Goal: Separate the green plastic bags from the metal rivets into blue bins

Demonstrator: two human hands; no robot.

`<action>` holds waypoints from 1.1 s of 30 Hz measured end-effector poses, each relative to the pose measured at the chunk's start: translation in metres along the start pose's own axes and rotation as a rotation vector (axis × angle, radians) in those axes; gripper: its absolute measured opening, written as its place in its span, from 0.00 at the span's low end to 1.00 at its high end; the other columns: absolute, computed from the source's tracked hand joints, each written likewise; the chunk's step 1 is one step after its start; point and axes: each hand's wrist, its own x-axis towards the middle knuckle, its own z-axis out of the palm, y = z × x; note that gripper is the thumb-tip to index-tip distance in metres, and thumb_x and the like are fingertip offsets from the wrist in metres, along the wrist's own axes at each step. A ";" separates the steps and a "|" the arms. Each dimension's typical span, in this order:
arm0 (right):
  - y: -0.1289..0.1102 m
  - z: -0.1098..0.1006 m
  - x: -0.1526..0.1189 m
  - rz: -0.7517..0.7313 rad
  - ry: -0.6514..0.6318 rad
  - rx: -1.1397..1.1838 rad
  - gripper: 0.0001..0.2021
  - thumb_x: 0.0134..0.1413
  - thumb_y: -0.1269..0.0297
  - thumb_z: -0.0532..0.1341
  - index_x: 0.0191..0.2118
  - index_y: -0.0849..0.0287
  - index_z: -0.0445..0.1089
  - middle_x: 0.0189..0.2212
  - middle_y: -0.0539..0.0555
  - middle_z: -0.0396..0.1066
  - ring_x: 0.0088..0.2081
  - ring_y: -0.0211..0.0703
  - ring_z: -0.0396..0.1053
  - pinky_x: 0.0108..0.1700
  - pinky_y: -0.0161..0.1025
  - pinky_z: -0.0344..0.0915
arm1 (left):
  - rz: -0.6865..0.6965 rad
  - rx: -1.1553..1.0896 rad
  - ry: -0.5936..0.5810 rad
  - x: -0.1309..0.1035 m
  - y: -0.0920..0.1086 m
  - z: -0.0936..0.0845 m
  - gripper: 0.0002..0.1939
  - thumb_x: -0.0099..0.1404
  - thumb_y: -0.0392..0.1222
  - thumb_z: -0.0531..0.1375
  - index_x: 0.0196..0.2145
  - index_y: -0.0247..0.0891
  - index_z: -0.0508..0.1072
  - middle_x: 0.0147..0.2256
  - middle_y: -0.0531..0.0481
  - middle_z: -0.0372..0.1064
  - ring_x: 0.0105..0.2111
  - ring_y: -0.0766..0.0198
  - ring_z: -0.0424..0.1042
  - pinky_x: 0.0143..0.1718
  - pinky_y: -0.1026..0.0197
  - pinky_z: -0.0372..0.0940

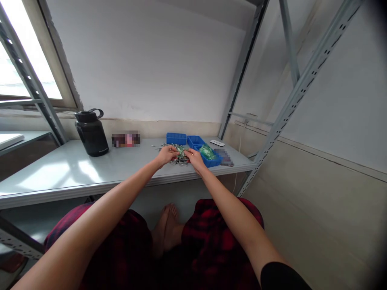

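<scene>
My left hand point(168, 154) and my right hand point(194, 156) meet above the shelf near its front edge. Between their closed fingers is a small green-and-clear plastic bag point(181, 150), pinched from both sides; what it contains is too small to make out. Beneath and around the hands lies a loose pile of thin silvery metal pieces point(180, 162), which look like rivets or long pins. Just right of my right hand stands a blue bin point(213, 162) holding green plastic bags point(207, 152).
Two more blue bins, one on the left point(176, 139) and one in the middle point(195, 140), stand behind the pile. A white flat object point(217, 143) lies at the right. A dark water bottle point(91, 133) stands left on the grey shelf point(136, 161). Metal uprights point(290, 100) frame the right side.
</scene>
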 end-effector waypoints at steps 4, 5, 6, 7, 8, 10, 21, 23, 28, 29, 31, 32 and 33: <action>0.001 -0.001 0.001 -0.005 0.008 0.013 0.09 0.53 0.58 0.59 0.35 0.57 0.69 0.33 0.52 0.72 0.35 0.40 0.70 0.32 0.33 0.66 | -0.005 0.010 0.003 -0.002 0.003 0.002 0.11 0.56 0.39 0.69 0.27 0.37 0.68 0.23 0.54 0.70 0.25 0.66 0.71 0.32 0.61 0.66; 0.001 -0.001 0.001 -0.006 0.012 0.010 0.09 0.53 0.58 0.59 0.35 0.57 0.69 0.33 0.52 0.72 0.35 0.40 0.70 0.32 0.33 0.66 | -0.007 0.010 0.005 -0.002 0.003 0.002 0.11 0.56 0.38 0.68 0.28 0.37 0.68 0.23 0.54 0.70 0.25 0.66 0.71 0.32 0.62 0.66; 0.001 -0.001 0.001 -0.007 0.013 0.006 0.09 0.53 0.57 0.59 0.35 0.57 0.68 0.32 0.51 0.72 0.35 0.40 0.70 0.32 0.33 0.66 | -0.008 0.013 0.008 -0.003 0.004 0.003 0.10 0.56 0.38 0.68 0.28 0.37 0.68 0.23 0.53 0.70 0.25 0.66 0.71 0.31 0.62 0.65; 0.001 -0.001 0.001 -0.011 0.013 0.002 0.09 0.53 0.57 0.59 0.34 0.57 0.68 0.32 0.51 0.71 0.35 0.40 0.70 0.32 0.33 0.65 | -0.008 0.017 0.009 -0.003 0.004 0.003 0.10 0.56 0.38 0.67 0.28 0.37 0.68 0.23 0.53 0.70 0.25 0.66 0.71 0.31 0.62 0.65; 0.002 -0.001 0.001 -0.016 0.011 -0.001 0.09 0.53 0.57 0.59 0.34 0.57 0.68 0.32 0.51 0.71 0.35 0.40 0.70 0.32 0.33 0.65 | -0.006 0.023 0.010 -0.003 0.004 0.003 0.10 0.56 0.38 0.67 0.28 0.37 0.68 0.24 0.52 0.70 0.25 0.65 0.71 0.30 0.62 0.65; 0.002 -0.001 0.002 -0.024 0.004 -0.001 0.08 0.53 0.57 0.58 0.34 0.57 0.68 0.31 0.51 0.71 0.34 0.40 0.70 0.31 0.33 0.65 | 0.004 0.035 0.011 -0.003 0.004 0.003 0.09 0.56 0.39 0.67 0.27 0.37 0.69 0.25 0.52 0.71 0.26 0.65 0.71 0.30 0.62 0.65; 0.013 -0.001 0.009 -0.057 0.220 -0.076 0.16 0.45 0.51 0.65 0.34 0.57 0.65 0.32 0.53 0.71 0.37 0.45 0.70 0.34 0.37 0.67 | 0.167 0.005 0.023 0.001 0.000 0.011 0.08 0.58 0.42 0.63 0.28 0.37 0.68 0.30 0.50 0.68 0.34 0.62 0.69 0.37 0.59 0.68; 0.013 0.002 0.008 -0.019 0.109 0.061 0.16 0.46 0.49 0.64 0.32 0.57 0.65 0.31 0.52 0.70 0.36 0.45 0.70 0.33 0.37 0.68 | 0.227 0.083 0.004 0.000 0.000 0.012 0.08 0.59 0.43 0.62 0.28 0.37 0.69 0.30 0.50 0.69 0.34 0.61 0.69 0.39 0.58 0.67; 0.003 0.008 0.001 0.023 -0.030 0.348 0.18 0.49 0.46 0.62 0.35 0.57 0.69 0.37 0.53 0.72 0.39 0.44 0.71 0.35 0.38 0.71 | 0.266 0.186 -0.127 -0.002 0.000 0.012 0.08 0.59 0.44 0.61 0.32 0.37 0.74 0.37 0.45 0.74 0.37 0.58 0.72 0.40 0.57 0.67; 0.002 0.008 0.000 0.022 -0.045 0.350 0.18 0.48 0.46 0.63 0.35 0.57 0.70 0.37 0.53 0.72 0.39 0.44 0.71 0.36 0.38 0.71 | 0.253 0.191 -0.164 -0.003 0.000 0.013 0.08 0.60 0.44 0.61 0.34 0.37 0.76 0.38 0.44 0.75 0.38 0.57 0.73 0.40 0.57 0.67; 0.000 0.006 0.000 0.005 -0.048 0.321 0.17 0.47 0.48 0.65 0.35 0.58 0.71 0.36 0.53 0.73 0.39 0.44 0.71 0.36 0.37 0.71 | 0.235 0.203 -0.205 -0.003 0.001 0.013 0.09 0.60 0.43 0.61 0.36 0.37 0.77 0.41 0.44 0.76 0.39 0.57 0.73 0.41 0.57 0.67; 0.000 0.005 0.001 -0.001 -0.036 0.303 0.16 0.46 0.50 0.66 0.35 0.58 0.71 0.36 0.53 0.73 0.39 0.44 0.71 0.35 0.37 0.71 | 0.229 0.204 -0.190 -0.003 0.001 0.013 0.09 0.61 0.42 0.61 0.37 0.37 0.77 0.42 0.43 0.76 0.40 0.56 0.73 0.42 0.57 0.67; 0.000 0.003 0.002 -0.002 -0.019 0.289 0.15 0.45 0.51 0.66 0.34 0.58 0.71 0.35 0.53 0.73 0.38 0.44 0.71 0.35 0.37 0.70 | 0.219 0.201 -0.143 -0.003 0.002 0.012 0.09 0.61 0.41 0.60 0.38 0.37 0.77 0.44 0.43 0.76 0.41 0.56 0.73 0.42 0.58 0.68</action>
